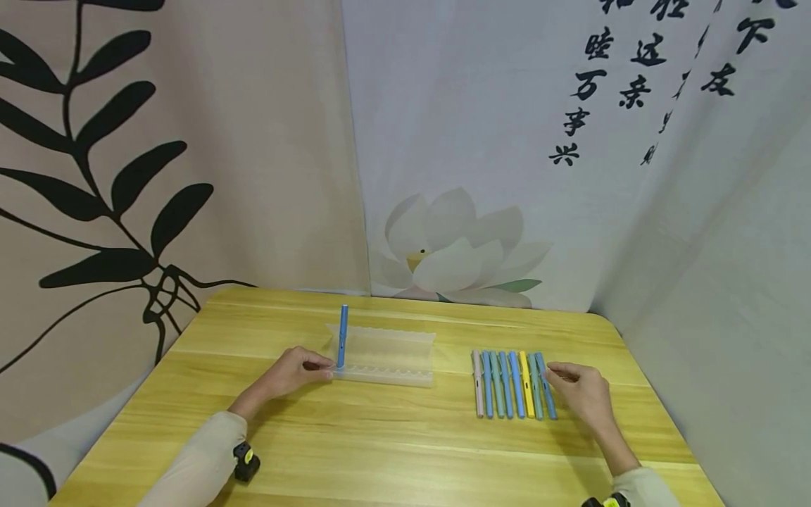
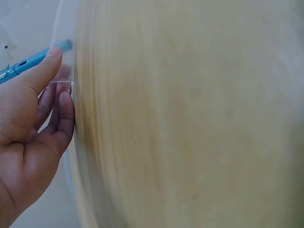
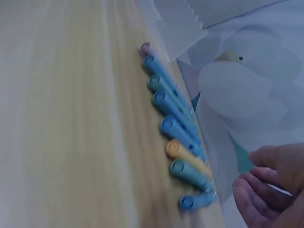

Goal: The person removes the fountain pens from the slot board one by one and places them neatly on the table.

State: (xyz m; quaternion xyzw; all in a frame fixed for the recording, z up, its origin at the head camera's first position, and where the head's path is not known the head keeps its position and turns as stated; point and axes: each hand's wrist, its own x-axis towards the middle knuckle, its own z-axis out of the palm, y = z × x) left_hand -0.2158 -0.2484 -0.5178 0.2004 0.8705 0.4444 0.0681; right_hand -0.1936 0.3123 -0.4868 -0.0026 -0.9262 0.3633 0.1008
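Observation:
A clear plastic pen rack with a scalloped edge stands on the table, and one blue pen is upright at its left end. My left hand pinches that end of the rack; in the left wrist view the thumb lies over the clear plastic beside the pen, fingers beneath. A row of several pens lies to the right: pink, blue, green and a yellow pen. My right hand is beside the rightmost blue pen, fingertips near its upper end, thumb and fingers apart in the right wrist view.
The wooden table carries the rack at centre left and the pens at right. Behind it hangs a fabric backdrop with printed leaves, a lotus and writing. A pale curtain borders the right side.

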